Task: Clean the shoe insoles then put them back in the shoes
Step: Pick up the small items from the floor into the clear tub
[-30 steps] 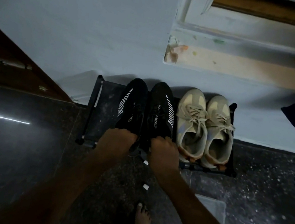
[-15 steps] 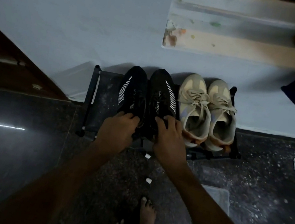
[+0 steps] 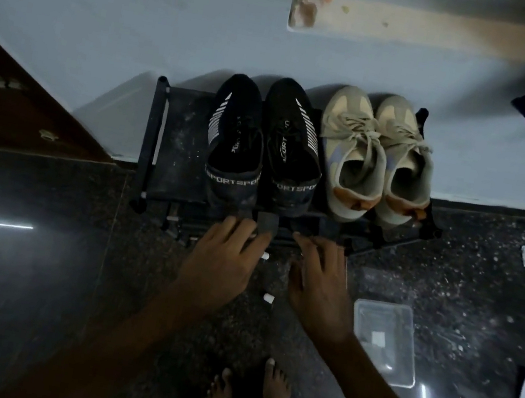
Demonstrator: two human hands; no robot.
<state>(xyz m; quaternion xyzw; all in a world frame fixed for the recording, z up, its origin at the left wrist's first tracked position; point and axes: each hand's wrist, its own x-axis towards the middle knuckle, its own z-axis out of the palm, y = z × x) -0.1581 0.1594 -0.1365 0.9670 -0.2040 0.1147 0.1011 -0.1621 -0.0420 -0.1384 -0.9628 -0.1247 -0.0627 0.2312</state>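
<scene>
black shoes on rack | beige shoes beside | hands empty, spread below

Both hands held out low, palms down, nothing gripped

The left hand is stretched forward with fingers loosely spread and slightly curled; the right hand is laid out flat beside it, fingers extended, thumb angled inward. Both forearms are reached in from below, converging. Bare feet are seen beneath.
</scene>
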